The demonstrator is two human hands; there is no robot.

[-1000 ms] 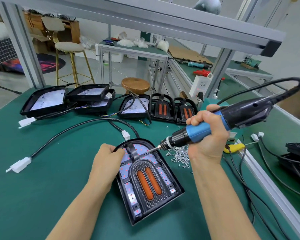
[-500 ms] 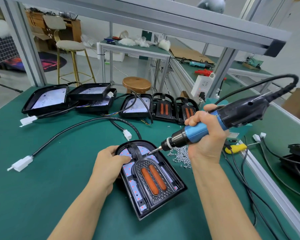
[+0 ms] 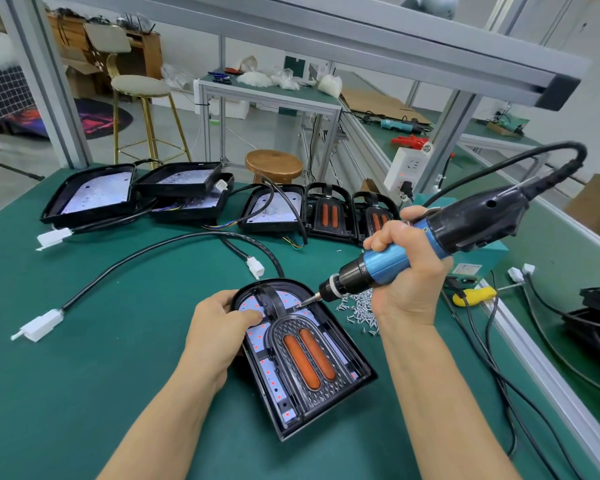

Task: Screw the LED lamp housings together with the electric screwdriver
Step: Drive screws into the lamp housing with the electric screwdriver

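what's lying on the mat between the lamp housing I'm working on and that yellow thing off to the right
In the head view, a loose pile of small silver screws lies on the green mat between the lamp housing and the yellow thing; the right hand hovers above that stretch.

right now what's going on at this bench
A person is screwing an LED lamp housing together on a green bench. The right hand grips a blue electric screwdriver, its bit set against the housing's rounded top end. The left hand rests on the housing's left side, steadying it. A pile of loose screws lies just right of the housing, and more housings wait along the bench's far edge.
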